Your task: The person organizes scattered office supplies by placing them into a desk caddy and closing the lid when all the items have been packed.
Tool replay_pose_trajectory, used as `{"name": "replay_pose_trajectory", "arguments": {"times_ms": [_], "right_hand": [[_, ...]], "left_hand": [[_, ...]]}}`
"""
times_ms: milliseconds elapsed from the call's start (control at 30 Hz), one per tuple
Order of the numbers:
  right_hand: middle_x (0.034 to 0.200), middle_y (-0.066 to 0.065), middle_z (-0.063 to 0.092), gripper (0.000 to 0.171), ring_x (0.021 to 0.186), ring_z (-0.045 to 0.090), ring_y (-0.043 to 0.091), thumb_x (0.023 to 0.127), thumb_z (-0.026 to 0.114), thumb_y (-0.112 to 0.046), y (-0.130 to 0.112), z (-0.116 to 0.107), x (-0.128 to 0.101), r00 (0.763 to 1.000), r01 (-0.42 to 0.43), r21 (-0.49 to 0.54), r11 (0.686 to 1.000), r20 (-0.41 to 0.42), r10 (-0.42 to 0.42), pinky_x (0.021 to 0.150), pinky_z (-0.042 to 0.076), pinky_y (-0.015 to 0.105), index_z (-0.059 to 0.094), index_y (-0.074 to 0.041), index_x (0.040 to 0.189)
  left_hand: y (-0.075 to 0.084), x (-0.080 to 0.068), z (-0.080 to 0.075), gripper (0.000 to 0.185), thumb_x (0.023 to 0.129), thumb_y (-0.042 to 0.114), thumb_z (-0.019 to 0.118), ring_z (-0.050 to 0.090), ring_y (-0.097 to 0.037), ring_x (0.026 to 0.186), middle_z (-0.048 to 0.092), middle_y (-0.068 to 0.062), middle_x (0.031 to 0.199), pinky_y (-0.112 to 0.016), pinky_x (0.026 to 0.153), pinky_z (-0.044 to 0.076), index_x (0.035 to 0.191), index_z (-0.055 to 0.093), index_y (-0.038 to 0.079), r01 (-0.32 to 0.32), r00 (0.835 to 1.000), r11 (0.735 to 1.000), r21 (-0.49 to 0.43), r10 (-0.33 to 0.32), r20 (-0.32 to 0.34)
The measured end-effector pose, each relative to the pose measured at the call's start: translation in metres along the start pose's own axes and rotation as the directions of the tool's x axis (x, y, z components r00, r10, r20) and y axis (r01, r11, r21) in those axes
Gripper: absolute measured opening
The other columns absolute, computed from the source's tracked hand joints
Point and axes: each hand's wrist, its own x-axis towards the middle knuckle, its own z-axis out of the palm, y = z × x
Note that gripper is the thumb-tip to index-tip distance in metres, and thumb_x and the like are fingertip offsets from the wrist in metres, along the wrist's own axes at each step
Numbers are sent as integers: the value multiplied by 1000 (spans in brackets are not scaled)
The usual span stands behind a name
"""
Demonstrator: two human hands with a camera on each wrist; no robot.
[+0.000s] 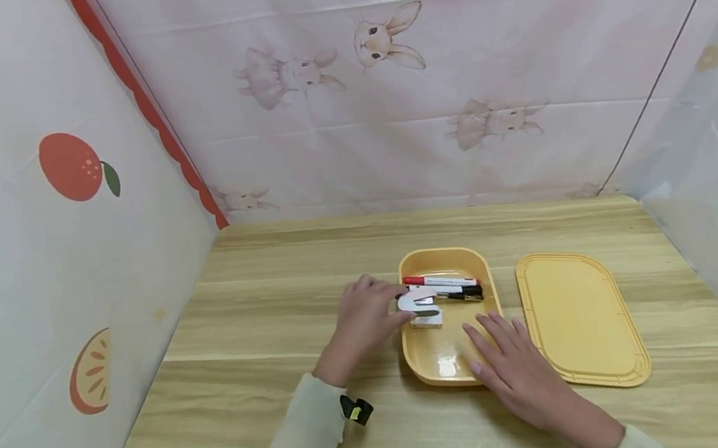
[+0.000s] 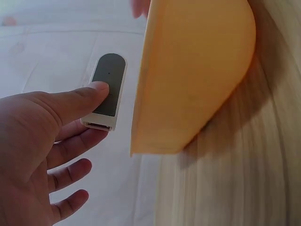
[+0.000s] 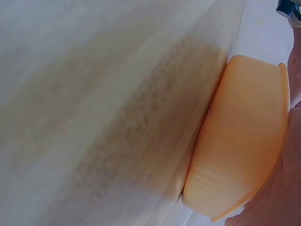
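A white stapler [image 1: 424,307] hangs over the left rim of an open yellow box [image 1: 442,354]. My left hand [image 1: 390,310] pinches it, thumb on its dark underside and fingers below. In the left wrist view the stapler [image 2: 107,89] sits at my left hand [image 2: 91,113], right beside the box's outer wall [image 2: 193,75]. Two markers lie at the far end of the box: a red-capped one [image 1: 439,281] and a black one [image 1: 460,292]. My right hand [image 1: 502,348] lies flat on the box's near right corner, fingers straight. The right wrist view shows the box wall [image 3: 240,141] and that hand's edge [image 3: 294,155].
A yellow lid [image 1: 579,315] lies flat on the wooden table [image 1: 262,322], just right of the box. Printed cloth walls [image 1: 55,221] close in the left, back and right sides. Bare tabletop stretches to the left and behind the box.
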Motion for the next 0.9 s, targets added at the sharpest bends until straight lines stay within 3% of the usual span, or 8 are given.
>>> {"name": "replay_pose_trajectory", "arguments": {"times_ms": [167,300,567,900], "right_hand": [[160,16,35,59,151,22,36,106,47,-39,0,-1,0,1000,2,-8,1000,-3,-2,120,15,60,32,-18,159],[161,15,33,60,151,23,38,106,46,-39,0,0,0,1000,-3,2,1000,0,3,123,11,56,29,-18,160],[163,15,30,62,152,21,37,106,48,-39,1,1,1,1000,-10,17,1000,4,10,118,20,61,26,-18,161],[163,15,30,62,151,23,38,106,48,-38,0,-2,0,1000,-5,3,1000,-2,5,117,23,61,27,-15,160]], "left_hand": [[12,11,2,44,88,52,73,51,-15,104,71,9,122,-38,97,40,126,70,29,-45,999,998,40,45,-5],[17,17,7,45,88,51,75,52,-14,103,71,11,122,-36,95,40,126,70,28,-76,997,996,48,77,-13],[25,29,15,43,88,50,75,50,-12,99,71,12,118,-33,92,38,124,71,28,-84,996,996,39,84,5],[41,44,31,35,88,52,73,46,-11,94,73,12,111,-33,86,37,115,74,30,-124,990,982,143,113,83]]}}
